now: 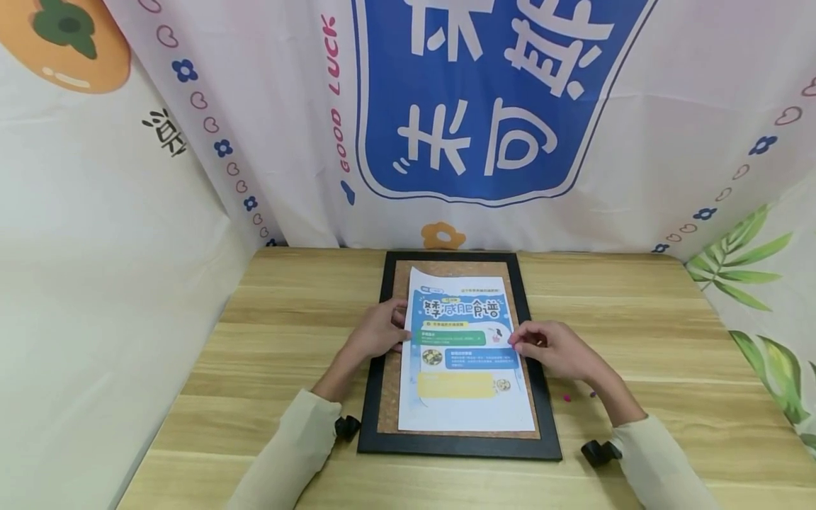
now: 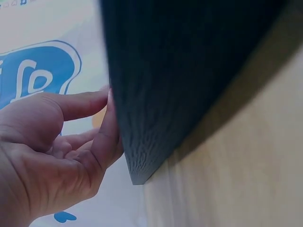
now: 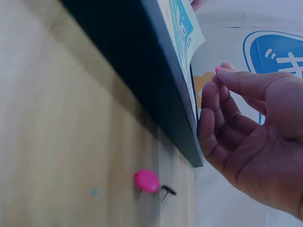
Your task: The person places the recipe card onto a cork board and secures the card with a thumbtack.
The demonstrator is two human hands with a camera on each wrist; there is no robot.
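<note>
A printed sheet of paper with a blue heading lies over a black-framed corkboard. Its upper left corner curls up off the cork. At the sheet's left edge, my left hand pinches the paper between thumb and fingers; the board's frame hides part of this in the left wrist view. Over the sheet's right edge, my right hand holds a small pink pushpin between thumb and index finger. Its other fingers curl loosely beside the frame. Whether the pin touches the paper, I cannot tell.
On the wooden table, right of the board, lie a pink pushpin and a black pushpin. A tiny blue speck is near them. A printed curtain hangs behind the table's far edge.
</note>
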